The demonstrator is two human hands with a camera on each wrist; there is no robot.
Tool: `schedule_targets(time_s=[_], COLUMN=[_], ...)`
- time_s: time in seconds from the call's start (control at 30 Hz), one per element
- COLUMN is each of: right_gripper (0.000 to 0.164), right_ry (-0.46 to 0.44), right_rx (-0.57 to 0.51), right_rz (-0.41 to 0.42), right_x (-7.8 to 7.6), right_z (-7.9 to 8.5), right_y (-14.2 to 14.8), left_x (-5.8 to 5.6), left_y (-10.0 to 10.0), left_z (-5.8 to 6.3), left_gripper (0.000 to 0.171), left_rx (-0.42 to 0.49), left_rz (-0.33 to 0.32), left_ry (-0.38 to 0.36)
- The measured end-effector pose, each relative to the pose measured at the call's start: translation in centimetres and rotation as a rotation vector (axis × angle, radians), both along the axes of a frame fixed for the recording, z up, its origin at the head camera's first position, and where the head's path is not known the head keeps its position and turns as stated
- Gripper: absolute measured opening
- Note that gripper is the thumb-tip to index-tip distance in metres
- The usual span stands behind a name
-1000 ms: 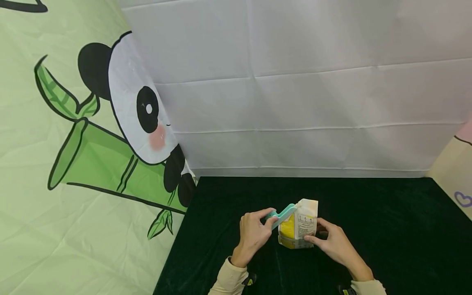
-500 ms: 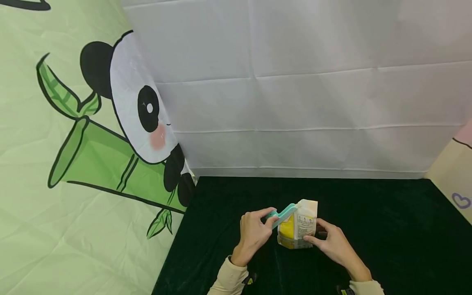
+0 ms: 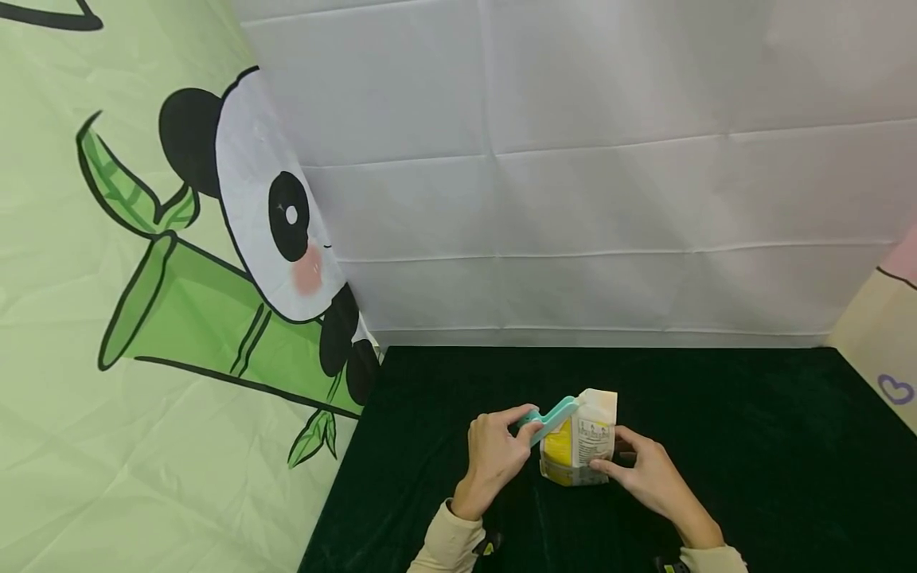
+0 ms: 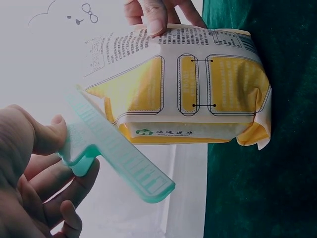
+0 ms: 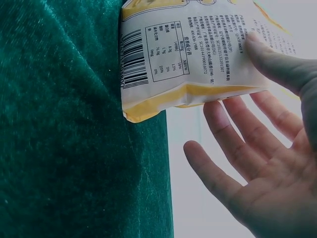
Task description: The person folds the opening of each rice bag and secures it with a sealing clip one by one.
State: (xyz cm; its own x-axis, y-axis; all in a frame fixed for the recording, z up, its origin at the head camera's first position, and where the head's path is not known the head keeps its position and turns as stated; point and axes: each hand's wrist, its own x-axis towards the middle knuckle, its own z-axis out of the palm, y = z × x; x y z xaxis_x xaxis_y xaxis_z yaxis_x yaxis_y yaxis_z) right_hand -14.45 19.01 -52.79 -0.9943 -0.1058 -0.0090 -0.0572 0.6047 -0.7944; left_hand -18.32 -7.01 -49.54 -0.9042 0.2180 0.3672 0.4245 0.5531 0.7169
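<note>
My left hand (image 3: 494, 450) pinches a teal bag clip (image 3: 555, 417) between thumb and fingers. In the left wrist view the clip's long ribbed bar (image 4: 121, 151) slants across the top end of a white and yellow printed food bag (image 4: 188, 89). My right hand (image 3: 648, 473) holds this bag from the right side, its thumb on the printed face and its fingers behind. The right wrist view shows the bag's barcode and nutrition table (image 5: 166, 52), with the thumb (image 5: 272, 59) on the text. The bag stands upright on the dark green cloth, its top leaning a little.
A dark green velvet cloth (image 3: 738, 430) covers the table. White fabric (image 3: 609, 199) hangs behind it, a green panda-print sheet (image 3: 165, 430) on the left, and a cream panel (image 3: 874, 342) on the right.
Both hands, the clip and the bag keep nearly the same places. The head view has shifted very slightly.
</note>
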Motion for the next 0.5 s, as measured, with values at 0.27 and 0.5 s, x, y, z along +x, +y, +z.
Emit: schedule_targets(time_s=[0.27,0.5], right_gripper=[0.054,0.053], right_ry=[-0.008,-0.007], right_rx=[0.001,0.0], right_rz=[-0.005,-0.002], right_x=[0.24,0.29], right_z=[0.15,0.2], right_y=[-0.09,-0.23], left_x=[0.09,0.11], left_y=[-0.04,-0.1], left_z=[0.07,0.22], left_gripper=[0.016,0.017], left_rx=[0.009,0.01], left_rz=[-0.01,-0.01], left_ry=[0.0,0.018])
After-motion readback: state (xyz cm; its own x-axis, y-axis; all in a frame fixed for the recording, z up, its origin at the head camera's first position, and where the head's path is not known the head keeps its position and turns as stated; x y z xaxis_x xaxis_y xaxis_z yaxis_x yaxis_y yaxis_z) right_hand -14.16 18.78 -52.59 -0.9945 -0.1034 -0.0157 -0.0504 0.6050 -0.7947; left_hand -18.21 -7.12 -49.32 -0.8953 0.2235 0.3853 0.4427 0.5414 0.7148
